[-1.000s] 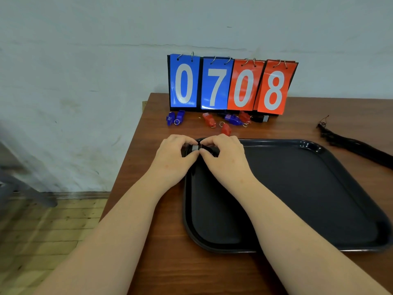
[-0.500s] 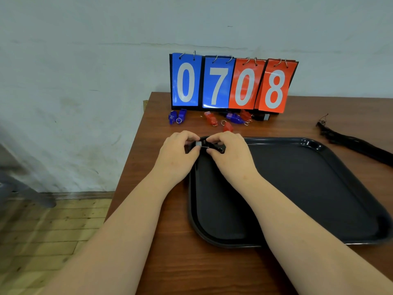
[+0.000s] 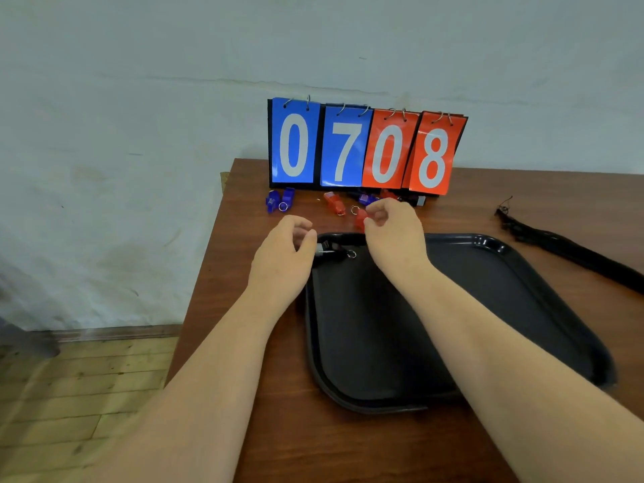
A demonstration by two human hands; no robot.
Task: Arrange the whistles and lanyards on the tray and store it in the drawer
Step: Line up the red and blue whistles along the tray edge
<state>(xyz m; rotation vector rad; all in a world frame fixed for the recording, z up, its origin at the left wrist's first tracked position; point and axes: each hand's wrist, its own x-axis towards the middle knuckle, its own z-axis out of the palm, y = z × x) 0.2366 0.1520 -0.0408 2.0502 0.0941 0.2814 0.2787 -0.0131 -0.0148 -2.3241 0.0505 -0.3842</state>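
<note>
A black tray (image 3: pixel 488 308) lies on the wooden table. In its far left corner sits a black whistle (image 3: pixel 331 251) with a small metal ring. My left hand (image 3: pixel 282 259) hovers just left of that whistle, fingers loosely curled and holding nothing. My right hand (image 3: pixel 393 235) is lifted above the tray's far rim, fingers loosely curled and empty. Blue whistles (image 3: pixel 278 200) and red whistles (image 3: pixel 334 203) lie on the table in front of the scoreboard. One red whistle (image 3: pixel 359 217) shows just behind my right hand's fingers. A bundle of black lanyards (image 3: pixel 564 249) lies at the right.
A flip scoreboard (image 3: pixel 366 149) reading 0708 stands at the table's back edge against a pale wall. The table's left edge (image 3: pixel 209 266) drops to a wooden floor.
Both hands have let go of the black whistle, which now lies in the tray's far left corner. The hands have lifted and moved apart, the right one toward the red whistles.
</note>
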